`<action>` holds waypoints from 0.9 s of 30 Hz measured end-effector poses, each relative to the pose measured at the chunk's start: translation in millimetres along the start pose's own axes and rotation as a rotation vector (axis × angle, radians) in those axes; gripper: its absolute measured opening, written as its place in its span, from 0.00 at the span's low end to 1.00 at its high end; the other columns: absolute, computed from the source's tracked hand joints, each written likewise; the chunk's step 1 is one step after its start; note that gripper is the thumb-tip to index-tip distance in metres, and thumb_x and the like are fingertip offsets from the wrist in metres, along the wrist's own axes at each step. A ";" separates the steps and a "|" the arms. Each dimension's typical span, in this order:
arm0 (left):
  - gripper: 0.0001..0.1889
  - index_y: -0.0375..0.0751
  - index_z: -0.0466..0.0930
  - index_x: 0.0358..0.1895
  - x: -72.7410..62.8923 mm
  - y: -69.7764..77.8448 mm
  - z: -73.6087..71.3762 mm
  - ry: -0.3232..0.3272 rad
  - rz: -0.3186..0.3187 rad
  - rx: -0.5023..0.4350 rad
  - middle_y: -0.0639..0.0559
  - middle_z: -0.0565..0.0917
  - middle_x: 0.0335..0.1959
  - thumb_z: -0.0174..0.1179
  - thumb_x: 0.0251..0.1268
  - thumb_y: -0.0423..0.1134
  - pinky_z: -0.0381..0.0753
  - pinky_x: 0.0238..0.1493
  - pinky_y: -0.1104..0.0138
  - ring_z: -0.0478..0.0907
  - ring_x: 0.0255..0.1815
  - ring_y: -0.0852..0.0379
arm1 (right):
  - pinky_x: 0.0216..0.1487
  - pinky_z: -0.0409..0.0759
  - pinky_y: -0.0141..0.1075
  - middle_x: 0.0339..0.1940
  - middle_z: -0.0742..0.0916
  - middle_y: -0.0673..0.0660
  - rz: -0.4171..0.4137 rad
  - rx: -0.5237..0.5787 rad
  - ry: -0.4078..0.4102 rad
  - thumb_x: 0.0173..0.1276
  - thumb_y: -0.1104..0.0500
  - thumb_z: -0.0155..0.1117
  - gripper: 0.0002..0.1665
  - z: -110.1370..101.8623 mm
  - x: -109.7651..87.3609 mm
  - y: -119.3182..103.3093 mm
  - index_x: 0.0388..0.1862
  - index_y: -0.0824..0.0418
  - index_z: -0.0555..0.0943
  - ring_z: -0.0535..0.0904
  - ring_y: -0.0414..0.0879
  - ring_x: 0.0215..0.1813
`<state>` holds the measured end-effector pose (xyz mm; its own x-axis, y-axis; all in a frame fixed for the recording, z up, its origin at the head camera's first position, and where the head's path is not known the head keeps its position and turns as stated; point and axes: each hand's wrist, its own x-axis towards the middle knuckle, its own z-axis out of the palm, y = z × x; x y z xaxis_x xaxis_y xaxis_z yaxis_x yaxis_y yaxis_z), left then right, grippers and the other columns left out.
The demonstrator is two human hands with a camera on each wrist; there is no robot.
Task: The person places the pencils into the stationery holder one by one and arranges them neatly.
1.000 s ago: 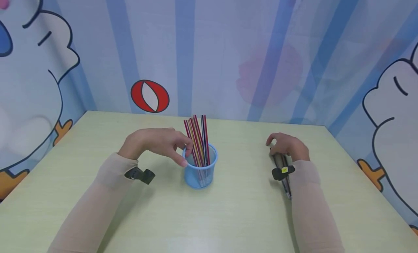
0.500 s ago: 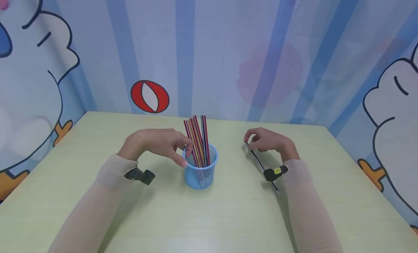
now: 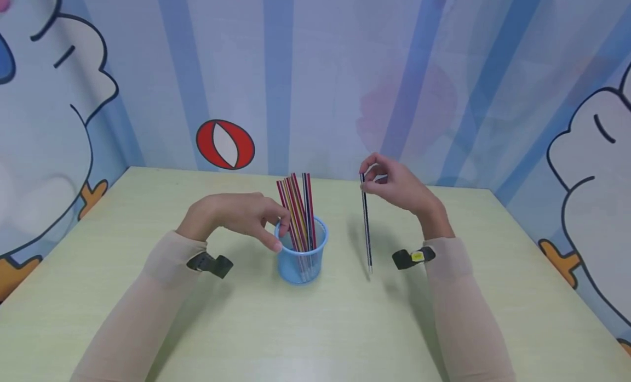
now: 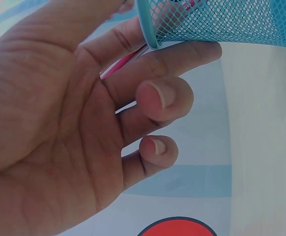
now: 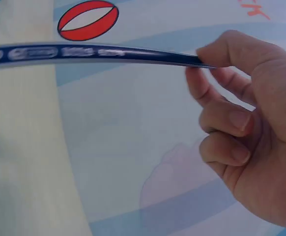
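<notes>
A light blue mesh pen cup stands upright on the table, holding several striped pencils that lean to the left. At its left rim, my left hand grips the cup, and the left wrist view shows fingers on both sides of the mesh wall. To the right of the cup, my right hand pinches a dark blue pencil with white stripes by its upper end between thumb and fingertips. That pencil hangs nearly upright. Whether its pale lower end touches the table I cannot tell. White lettering runs along its side in the right wrist view.
The pale yellow-green table reaches back to a blue striped backdrop with cartoon figures and a red-and-white oval. Each sleeve carries a black wrist device, on the left and on the right.
My right hand has come up and leftward toward the cup with the pencil, which has swung from lying slanted near the table to nearly upright. My left hand and the cup have stayed put.
</notes>
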<state>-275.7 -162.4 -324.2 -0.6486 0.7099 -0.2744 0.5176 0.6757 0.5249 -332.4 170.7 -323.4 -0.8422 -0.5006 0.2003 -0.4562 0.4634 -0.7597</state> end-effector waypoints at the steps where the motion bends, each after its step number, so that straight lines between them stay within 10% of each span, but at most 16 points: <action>1: 0.15 0.50 0.77 0.42 -0.2 0.2 0.0 -0.001 0.000 0.002 0.57 0.83 0.51 0.70 0.61 0.52 0.78 0.52 0.58 0.77 0.60 0.51 | 0.40 0.75 0.42 0.40 0.80 0.60 -0.013 0.016 0.031 0.70 0.60 0.64 0.14 -0.7 -1.1 -4.1 0.51 0.60 0.73 0.80 0.53 0.40; 14: 0.15 0.49 0.77 0.41 0.7 -1.3 0.5 -0.001 0.005 0.016 0.54 0.83 0.50 0.70 0.61 0.52 0.77 0.49 0.58 0.77 0.58 0.52 | 0.22 0.69 0.30 0.35 0.79 0.55 -0.337 0.361 0.436 0.68 0.66 0.64 0.12 3.9 -8.6 -48.7 0.47 0.56 0.76 0.69 0.42 0.15; 27: 0.17 0.46 0.78 0.43 0.2 -0.7 -0.1 -0.008 0.007 -0.002 0.56 0.84 0.51 0.70 0.62 0.51 0.77 0.53 0.56 0.77 0.60 0.50 | 0.36 0.82 0.35 0.41 0.84 0.57 -0.309 0.158 0.289 0.70 0.62 0.67 0.16 52.9 5.8 -56.0 0.53 0.61 0.75 0.83 0.48 0.37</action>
<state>-276.2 -162.8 -324.6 -0.6405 0.7164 -0.2766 0.5212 0.6701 0.5285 -296.5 103.2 -312.4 -0.7293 -0.3625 0.5803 -0.6683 0.1955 -0.7178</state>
